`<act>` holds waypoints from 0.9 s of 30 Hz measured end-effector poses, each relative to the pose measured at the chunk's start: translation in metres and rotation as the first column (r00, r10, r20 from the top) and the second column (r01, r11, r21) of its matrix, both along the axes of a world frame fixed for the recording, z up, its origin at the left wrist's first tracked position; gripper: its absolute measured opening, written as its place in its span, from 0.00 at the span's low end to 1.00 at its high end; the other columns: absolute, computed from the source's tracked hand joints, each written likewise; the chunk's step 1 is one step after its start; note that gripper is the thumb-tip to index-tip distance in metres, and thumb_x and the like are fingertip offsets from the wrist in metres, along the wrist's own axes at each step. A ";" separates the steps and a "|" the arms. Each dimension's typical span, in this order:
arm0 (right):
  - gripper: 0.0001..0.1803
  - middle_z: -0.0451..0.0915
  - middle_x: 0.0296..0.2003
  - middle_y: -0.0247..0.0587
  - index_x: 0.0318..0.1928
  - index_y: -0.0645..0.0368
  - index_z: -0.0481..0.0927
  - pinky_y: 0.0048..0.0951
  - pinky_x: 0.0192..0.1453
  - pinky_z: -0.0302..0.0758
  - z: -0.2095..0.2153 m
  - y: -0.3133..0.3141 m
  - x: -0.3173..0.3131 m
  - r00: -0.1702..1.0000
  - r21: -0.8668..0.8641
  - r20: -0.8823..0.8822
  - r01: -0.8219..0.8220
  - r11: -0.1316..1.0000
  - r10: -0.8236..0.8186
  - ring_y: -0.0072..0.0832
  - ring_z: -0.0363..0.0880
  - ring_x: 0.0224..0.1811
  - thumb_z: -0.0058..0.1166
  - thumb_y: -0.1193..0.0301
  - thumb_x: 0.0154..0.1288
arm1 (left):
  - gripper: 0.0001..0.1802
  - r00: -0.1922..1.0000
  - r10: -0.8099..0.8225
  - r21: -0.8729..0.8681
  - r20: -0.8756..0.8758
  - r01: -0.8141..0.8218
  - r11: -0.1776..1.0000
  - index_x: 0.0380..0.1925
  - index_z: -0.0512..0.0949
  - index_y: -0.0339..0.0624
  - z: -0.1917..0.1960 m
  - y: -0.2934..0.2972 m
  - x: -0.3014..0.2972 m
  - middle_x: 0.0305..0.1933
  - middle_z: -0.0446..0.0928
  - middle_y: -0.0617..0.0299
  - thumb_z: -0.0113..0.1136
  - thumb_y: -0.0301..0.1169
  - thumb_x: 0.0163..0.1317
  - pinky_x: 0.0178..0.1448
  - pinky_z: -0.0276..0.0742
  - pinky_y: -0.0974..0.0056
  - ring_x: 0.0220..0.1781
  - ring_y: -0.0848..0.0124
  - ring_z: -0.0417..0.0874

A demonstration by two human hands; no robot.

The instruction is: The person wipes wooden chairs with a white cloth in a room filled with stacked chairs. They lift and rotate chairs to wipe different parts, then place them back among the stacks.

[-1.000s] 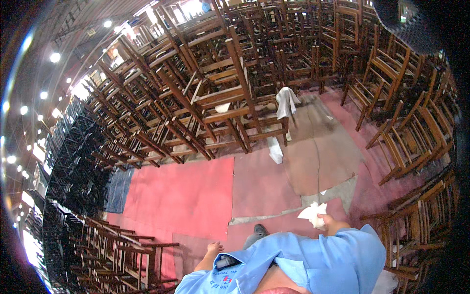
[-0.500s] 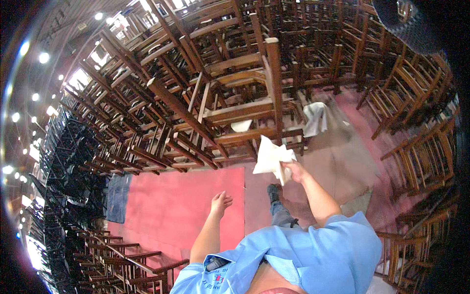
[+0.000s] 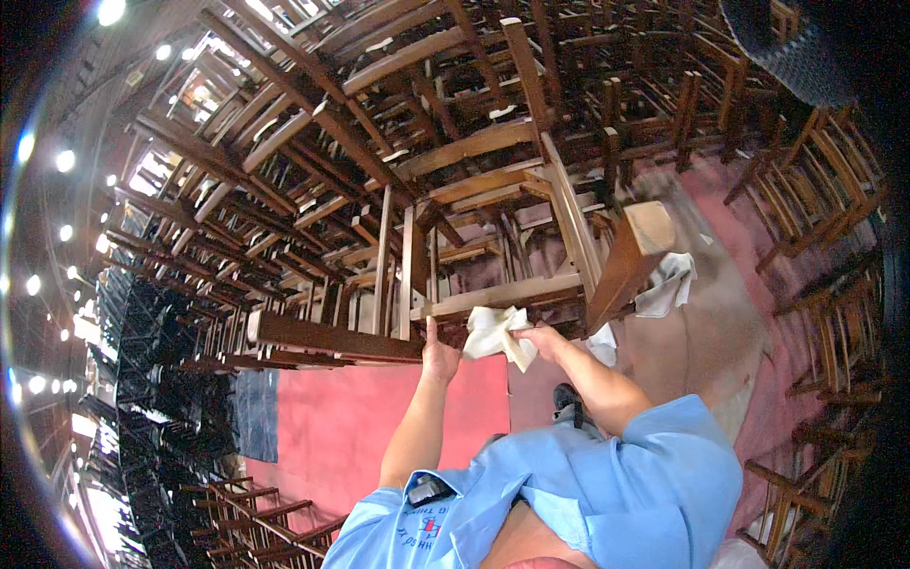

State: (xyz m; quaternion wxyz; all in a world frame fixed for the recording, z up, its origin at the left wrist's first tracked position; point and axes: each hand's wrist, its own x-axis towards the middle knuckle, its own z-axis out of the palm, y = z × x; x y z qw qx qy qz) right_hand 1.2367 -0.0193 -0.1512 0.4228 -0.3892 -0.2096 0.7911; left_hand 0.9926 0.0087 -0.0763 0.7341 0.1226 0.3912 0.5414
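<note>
Right in front of me lies a brown wooden chair frame (image 3: 502,296), seemingly on its side or upside down, with one thick leg (image 3: 626,270) jutting toward me on the right and another (image 3: 332,339) on the left. My left hand (image 3: 440,358) is at the frame's near rail, beside the left leg, its thumb up against the wood and its fingers closed there, partly hidden. My right hand (image 3: 544,343) is closed on a crumpled white cloth (image 3: 497,334), held against or just before the near rail.
Many stacked wooden chair frames (image 3: 398,66) rise ahead, with more at right (image 3: 834,313) and lower left (image 3: 251,517). Dark stacked furniture (image 3: 152,379) stands at left. Red matting (image 3: 379,417) covers the floor. Another white cloth (image 3: 668,284) hangs beyond the right leg.
I have come closer to the chair frame, which now looks larger. My left hand has moved up from open air to its rail. The cloth in my right hand has come down to the rail.
</note>
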 end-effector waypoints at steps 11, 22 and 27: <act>0.15 0.86 0.38 0.49 0.41 0.69 0.85 0.38 0.42 0.82 0.020 0.002 0.001 0.932 -0.048 0.298 0.230 0.972 -0.205 0.38 0.86 0.37 0.62 0.71 0.56 | 0.38 0.954 -0.003 -0.033 0.301 0.014 0.999 0.66 0.69 0.47 -0.016 0.018 0.012 0.68 0.71 0.61 0.63 0.56 0.63 0.76 0.62 0.48 0.69 0.58 0.69; 0.18 0.85 0.33 0.45 0.38 0.66 0.86 0.37 0.36 0.78 0.078 -0.003 0.035 0.755 -0.085 0.655 0.111 0.990 -0.029 0.34 0.83 0.31 0.62 0.65 0.48 | 0.32 0.911 -0.047 -0.085 0.409 0.089 0.992 0.64 0.70 0.47 -0.018 0.027 -0.003 0.66 0.72 0.62 0.63 0.51 0.65 0.76 0.63 0.49 0.68 0.58 0.70; 0.20 0.86 0.39 0.43 0.44 0.63 0.85 0.36 0.41 0.80 0.062 -0.091 0.087 0.781 -0.167 0.614 -0.015 0.986 0.115 0.31 0.84 0.36 0.63 0.64 0.53 | 0.33 0.936 -0.023 -0.135 0.352 0.075 0.988 0.66 0.69 0.49 -0.009 0.023 -0.009 0.70 0.68 0.63 0.63 0.52 0.65 0.80 0.54 0.50 0.72 0.60 0.64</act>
